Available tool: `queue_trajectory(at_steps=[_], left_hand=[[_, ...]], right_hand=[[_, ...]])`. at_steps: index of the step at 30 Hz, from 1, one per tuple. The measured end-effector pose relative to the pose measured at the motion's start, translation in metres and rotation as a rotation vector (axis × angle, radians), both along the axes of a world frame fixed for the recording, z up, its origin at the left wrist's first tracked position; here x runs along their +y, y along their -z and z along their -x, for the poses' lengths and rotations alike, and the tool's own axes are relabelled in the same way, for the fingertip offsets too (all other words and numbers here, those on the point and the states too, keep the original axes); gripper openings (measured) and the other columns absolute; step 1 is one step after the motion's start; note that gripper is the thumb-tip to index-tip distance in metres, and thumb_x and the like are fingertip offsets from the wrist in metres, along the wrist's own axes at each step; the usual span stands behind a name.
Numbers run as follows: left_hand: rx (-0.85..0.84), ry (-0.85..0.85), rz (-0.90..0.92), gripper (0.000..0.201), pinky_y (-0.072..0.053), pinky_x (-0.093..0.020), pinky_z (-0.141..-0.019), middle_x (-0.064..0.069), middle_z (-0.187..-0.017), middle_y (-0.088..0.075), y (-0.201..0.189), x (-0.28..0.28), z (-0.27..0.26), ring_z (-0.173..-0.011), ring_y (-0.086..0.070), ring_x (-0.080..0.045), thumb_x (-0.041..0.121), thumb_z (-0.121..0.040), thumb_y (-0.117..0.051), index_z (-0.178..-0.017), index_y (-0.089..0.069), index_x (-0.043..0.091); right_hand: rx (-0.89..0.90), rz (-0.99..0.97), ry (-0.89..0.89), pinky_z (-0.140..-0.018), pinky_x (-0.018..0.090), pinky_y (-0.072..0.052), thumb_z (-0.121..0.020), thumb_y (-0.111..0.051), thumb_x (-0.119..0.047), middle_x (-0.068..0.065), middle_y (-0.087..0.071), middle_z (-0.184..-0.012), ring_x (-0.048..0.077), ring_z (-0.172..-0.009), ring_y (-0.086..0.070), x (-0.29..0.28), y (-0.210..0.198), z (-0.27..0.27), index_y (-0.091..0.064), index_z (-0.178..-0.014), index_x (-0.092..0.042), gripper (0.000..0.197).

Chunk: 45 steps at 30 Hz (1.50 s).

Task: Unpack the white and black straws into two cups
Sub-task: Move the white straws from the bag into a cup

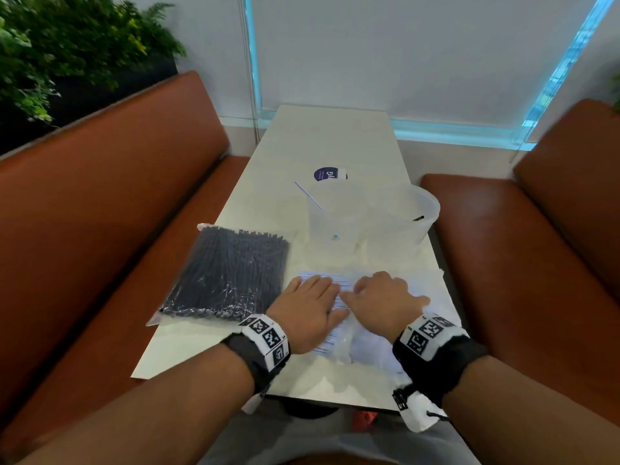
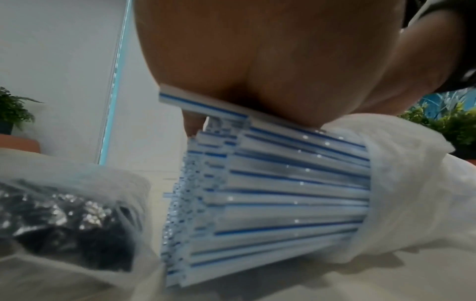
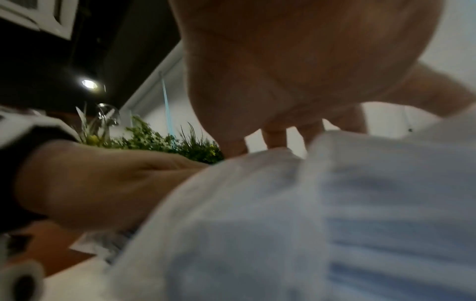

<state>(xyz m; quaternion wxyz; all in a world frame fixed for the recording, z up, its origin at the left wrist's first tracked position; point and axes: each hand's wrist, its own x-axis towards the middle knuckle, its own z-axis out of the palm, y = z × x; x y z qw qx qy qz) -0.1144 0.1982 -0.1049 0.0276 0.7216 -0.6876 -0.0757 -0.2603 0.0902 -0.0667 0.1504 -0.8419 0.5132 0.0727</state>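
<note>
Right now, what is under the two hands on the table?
Under the left hand lie white straws with blue stripes, sticking out of their clear bag. The right hand rests on that bag. How far the straws reach inside it is hidden.

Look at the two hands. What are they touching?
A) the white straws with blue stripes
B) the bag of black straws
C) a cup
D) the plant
A: both the left hand and the right hand rest on the white straws half out of their wrapper, while the bag of black straws lies untouched beside them.
</note>
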Motion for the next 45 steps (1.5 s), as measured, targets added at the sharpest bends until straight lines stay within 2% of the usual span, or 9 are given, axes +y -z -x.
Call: queue_trajectory(at_steps=[2,4,7,15,20,29,33,37,45], left_hand=[[-0.012,-0.006,0.004,0.071,-0.013,-0.047,-0.123,-0.002,-0.162,-0.025,0.003,0.002,0.0,-0.151,-0.018,-0.023,0.062,-0.101,-0.01,-0.154,-0.025,0.018],[-0.011,-0.013,-0.012,0.071,-0.012,-0.048,-0.123,-0.002,-0.163,-0.022,0.003,0.004,-0.002,-0.151,-0.016,-0.022,0.063,-0.101,-0.011,-0.156,-0.022,0.018],[-0.013,-0.018,0.007,0.066,-0.018,-0.046,-0.12,-0.003,-0.157,-0.033,-0.003,0.001,-0.002,-0.145,-0.027,-0.023,0.061,-0.103,-0.017,-0.151,-0.031,0.017],[0.057,0.03,-0.119,0.036,-0.046,-0.041,-0.09,-0.008,-0.119,-0.058,-0.042,-0.026,0.009,-0.111,-0.055,-0.029,0.037,-0.097,-0.05,-0.123,-0.055,0.012],[-0.043,0.075,-0.191,0.032,-0.033,-0.033,-0.074,-0.014,-0.114,-0.056,-0.046,-0.045,0.019,-0.103,-0.056,-0.033,0.027,-0.098,-0.053,-0.124,-0.058,0.009],[-0.238,0.074,-0.077,0.036,-0.034,-0.033,-0.076,-0.01,-0.122,-0.053,-0.049,-0.051,0.019,-0.112,-0.051,-0.028,0.03,-0.099,-0.053,-0.13,-0.05,0.01],[-0.39,0.073,-0.087,0.032,-0.032,-0.036,-0.074,-0.007,-0.111,-0.06,-0.055,-0.044,0.006,-0.098,-0.059,-0.027,0.014,-0.094,-0.049,-0.126,-0.045,0.012],[-0.411,0.057,-0.057,0.032,-0.029,-0.04,-0.078,-0.003,-0.102,-0.061,-0.058,-0.035,-0.012,-0.092,-0.06,-0.027,0.025,-0.096,-0.049,-0.125,-0.042,0.016],[-0.434,0.035,-0.057,0.024,-0.038,-0.043,-0.087,-0.001,-0.107,-0.062,-0.061,-0.009,-0.079,-0.097,-0.059,-0.025,0.035,-0.101,-0.047,-0.12,-0.047,0.022]], right_hand=[[-0.117,-0.119,-0.04,-0.099,0.049,-0.041,-0.085,-0.048,-0.053,-0.016,-0.048,-0.131,0.019,-0.125,-0.046,0.0,0.005,0.003,-0.052,-0.121,-0.046,0.037],[-0.214,-0.146,-0.114,-0.1,0.038,-0.045,-0.09,-0.05,-0.03,-0.012,-0.05,-0.141,0.019,-0.124,-0.05,-0.005,0.007,0.009,-0.053,-0.125,-0.04,0.036],[-0.246,-0.105,-0.138,-0.09,0.032,-0.045,-0.09,-0.045,-0.016,-0.01,-0.052,-0.138,0.018,-0.115,-0.053,-0.014,0.009,0.014,-0.051,-0.126,-0.038,0.043],[-0.114,0.035,-0.131,-0.103,0.052,-0.03,-0.097,-0.038,-0.042,-0.017,-0.051,-0.136,0.017,-0.127,-0.046,-0.012,0.008,0.01,-0.048,-0.127,-0.045,0.032],[-0.24,-0.026,-0.2,-0.093,0.039,-0.047,-0.1,-0.039,-0.033,-0.003,-0.061,-0.126,0.023,-0.113,-0.056,-0.016,0.009,0.012,-0.056,-0.125,-0.034,0.03],[-0.119,0.173,-0.314,-0.086,0.038,-0.047,-0.104,-0.029,-0.03,0.002,-0.065,-0.114,0.027,-0.104,-0.058,-0.021,-0.004,0.008,-0.06,-0.122,-0.029,0.036],[-0.186,0.12,-0.268,-0.093,0.039,-0.047,-0.105,-0.03,-0.03,0.0,-0.064,-0.12,0.026,-0.106,-0.059,-0.026,-0.005,0.008,-0.057,-0.129,-0.032,0.036],[-0.254,0.049,-0.224,-0.097,0.042,-0.046,-0.105,-0.03,-0.028,-0.001,-0.061,-0.126,0.024,-0.108,-0.06,-0.028,-0.003,0.011,-0.044,-0.139,-0.035,0.038],[-0.325,-0.067,-0.102,-0.098,0.042,-0.047,-0.104,-0.033,-0.026,0.001,-0.064,-0.123,0.024,-0.107,-0.06,-0.036,0.0,0.011,-0.053,-0.132,-0.033,0.036]])
